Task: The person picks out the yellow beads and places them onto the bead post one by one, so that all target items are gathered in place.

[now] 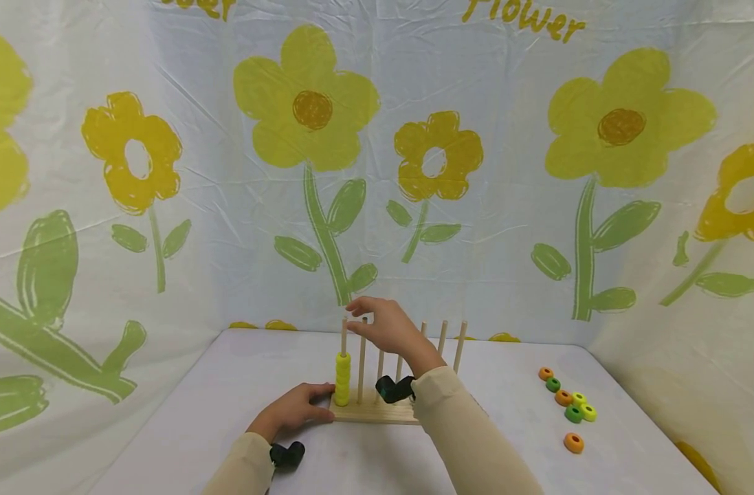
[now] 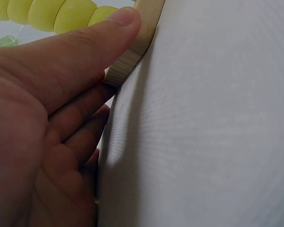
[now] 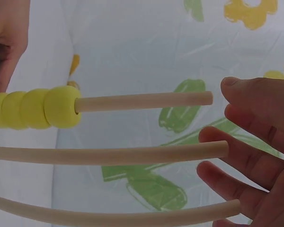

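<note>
A wooden peg rack (image 1: 377, 414) stands on the table, with a row of upright pegs. Its leftmost peg (image 3: 146, 101) carries a stack of yellow beads (image 1: 342, 380), and the peg's upper part is bare. My left hand (image 1: 296, 407) grips the left end of the rack's base (image 2: 128, 64), thumb at the front and fingers behind. Up at the top of the leftmost peg is my right hand (image 1: 385, 328), fingers spread and slightly bent, with nothing held. In the right wrist view its thumb (image 3: 251, 94) is just off that peg's tip. My right hand and forearm hide part of the other pegs.
Loose beads lie on the table to the right: an orange bead (image 1: 573, 443) nearest me, and behind it a group with green (image 1: 573, 414), yellow (image 1: 589, 412) and orange (image 1: 546, 373) ones. A flower-printed curtain (image 1: 506, 275) hangs behind the table and along its sides.
</note>
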`<state>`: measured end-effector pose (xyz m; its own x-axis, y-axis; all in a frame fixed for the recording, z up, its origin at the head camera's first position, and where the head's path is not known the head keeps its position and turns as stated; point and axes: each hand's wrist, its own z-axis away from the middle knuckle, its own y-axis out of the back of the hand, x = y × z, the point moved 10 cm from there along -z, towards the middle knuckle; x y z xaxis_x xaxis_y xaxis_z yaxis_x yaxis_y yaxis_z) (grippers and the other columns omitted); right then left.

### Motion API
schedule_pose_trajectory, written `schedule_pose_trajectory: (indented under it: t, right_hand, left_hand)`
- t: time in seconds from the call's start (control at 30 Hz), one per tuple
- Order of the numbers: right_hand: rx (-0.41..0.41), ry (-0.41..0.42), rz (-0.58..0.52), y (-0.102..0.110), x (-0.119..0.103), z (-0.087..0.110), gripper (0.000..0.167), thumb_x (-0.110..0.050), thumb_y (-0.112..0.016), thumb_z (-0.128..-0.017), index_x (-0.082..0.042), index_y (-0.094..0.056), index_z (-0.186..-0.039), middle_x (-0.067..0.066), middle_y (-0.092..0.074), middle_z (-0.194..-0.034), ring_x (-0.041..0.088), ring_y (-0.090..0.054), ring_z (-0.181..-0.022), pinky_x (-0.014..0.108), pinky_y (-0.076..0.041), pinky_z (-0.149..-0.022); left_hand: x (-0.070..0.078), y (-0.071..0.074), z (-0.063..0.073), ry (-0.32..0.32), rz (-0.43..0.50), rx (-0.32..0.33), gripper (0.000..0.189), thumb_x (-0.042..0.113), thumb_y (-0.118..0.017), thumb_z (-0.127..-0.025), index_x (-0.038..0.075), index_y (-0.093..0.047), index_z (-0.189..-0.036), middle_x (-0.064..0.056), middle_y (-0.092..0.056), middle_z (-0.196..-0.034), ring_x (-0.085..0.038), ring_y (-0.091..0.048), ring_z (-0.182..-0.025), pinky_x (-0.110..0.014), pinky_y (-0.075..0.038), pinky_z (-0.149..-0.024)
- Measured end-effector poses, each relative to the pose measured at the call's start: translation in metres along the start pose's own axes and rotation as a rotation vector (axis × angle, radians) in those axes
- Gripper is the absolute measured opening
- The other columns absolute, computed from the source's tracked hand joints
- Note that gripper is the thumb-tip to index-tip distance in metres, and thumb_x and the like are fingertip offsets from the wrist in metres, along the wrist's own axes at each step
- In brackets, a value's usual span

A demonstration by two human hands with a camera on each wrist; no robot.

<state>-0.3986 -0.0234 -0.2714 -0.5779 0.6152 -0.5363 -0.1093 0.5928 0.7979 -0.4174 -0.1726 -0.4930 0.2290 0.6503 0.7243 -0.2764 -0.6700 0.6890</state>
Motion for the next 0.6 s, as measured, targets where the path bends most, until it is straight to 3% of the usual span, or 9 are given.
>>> schedule_pose_trajectory:
  t: [0.33,0.6]
  right_hand:
    - [0.038,0.023,0.044,0.018,0.000,0.009,0.032,-0.032,-0.062,-0.095,-0.024,-0.061,-0.126,0.002,-0.066,-0.125,0.026,-0.060,-0.119,0.046,-0.051,-0.097]
    - [0.083,0.021,0.079,0.040,0.007,0.017,0.033,-0.032,-0.063,-0.094,-0.023,-0.062,-0.126,0.001,-0.067,-0.124,0.026,-0.055,-0.126,0.047,-0.048,-0.101]
  left_hand:
    - [0.002,-0.001,0.001,-0.023,0.003,0.006,0.070,0.040,-0.078,-0.079,0.014,-0.054,-0.139,-0.016,-0.049,-0.146,-0.042,-0.037,-0.139,-0.065,-0.027,-0.111]
    - [0.002,-0.001,-0.001,-0.023,-0.013,0.014,0.070,0.040,-0.078,-0.079,0.015,-0.054,-0.139,-0.015,-0.050,-0.145,-0.042,-0.038,-0.138,-0.064,-0.028,-0.111]
